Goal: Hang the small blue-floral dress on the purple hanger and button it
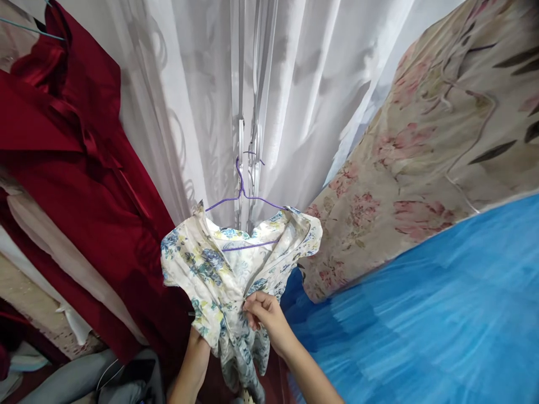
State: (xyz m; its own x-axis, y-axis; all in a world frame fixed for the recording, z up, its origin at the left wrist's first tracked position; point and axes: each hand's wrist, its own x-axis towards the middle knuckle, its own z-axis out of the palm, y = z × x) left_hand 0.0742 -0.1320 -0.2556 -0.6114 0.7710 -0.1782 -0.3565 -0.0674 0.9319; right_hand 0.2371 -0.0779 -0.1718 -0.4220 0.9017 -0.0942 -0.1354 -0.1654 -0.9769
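A white blouse with blue and yellow flowers (219,269) hangs on a purple wire hanger (244,196) in front of sheer white curtains. My right hand (263,314) pinches the front of the blouse near its middle, fingers closed on the cloth. My left hand (197,336) reaches up under the blouse's left side; its fingers are hidden behind the fabric and only the wrist and forearm show.
A dark red garment (71,168) hangs at the left on a teal hanger. Sheer white curtains (295,84) fill the back. A floral beige cloth (442,140) and a bright blue sheet (442,314) lie at the right. Grey fabric (84,381) is bunched at the lower left.
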